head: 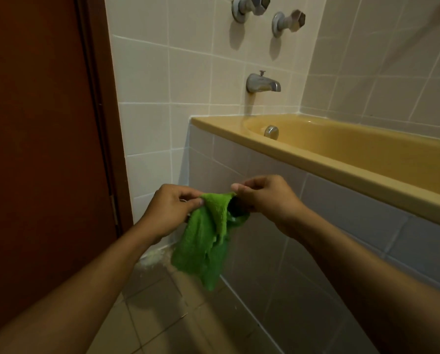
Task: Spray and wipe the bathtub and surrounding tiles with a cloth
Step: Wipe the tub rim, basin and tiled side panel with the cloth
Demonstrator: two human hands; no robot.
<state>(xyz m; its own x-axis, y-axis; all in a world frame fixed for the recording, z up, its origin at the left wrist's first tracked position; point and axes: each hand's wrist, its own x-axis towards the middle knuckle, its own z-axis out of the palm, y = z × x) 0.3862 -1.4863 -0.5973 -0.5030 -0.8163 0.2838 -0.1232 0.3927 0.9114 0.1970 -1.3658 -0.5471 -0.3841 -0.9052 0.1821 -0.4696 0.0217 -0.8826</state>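
Note:
A green cloth [206, 241] hangs crumpled in front of the tiled side panel [277, 190] of the tub. My left hand [170, 208] pinches its upper left edge. My right hand [262, 195] pinches the upper right edge, a little higher. The cloth's lower end dangles free above the floor. The yellow bathtub [341, 159] runs from the middle to the right edge, with its rim above my hands. No spray bottle is in view.
A brown door [40, 123] fills the left. White wall tiles [162, 72] carry two metal tap handles [285, 21] and a spout [262, 84] above the tub. An overflow cap [271, 131] sits inside the tub. Whitish residue [152, 256] lies at the floor corner.

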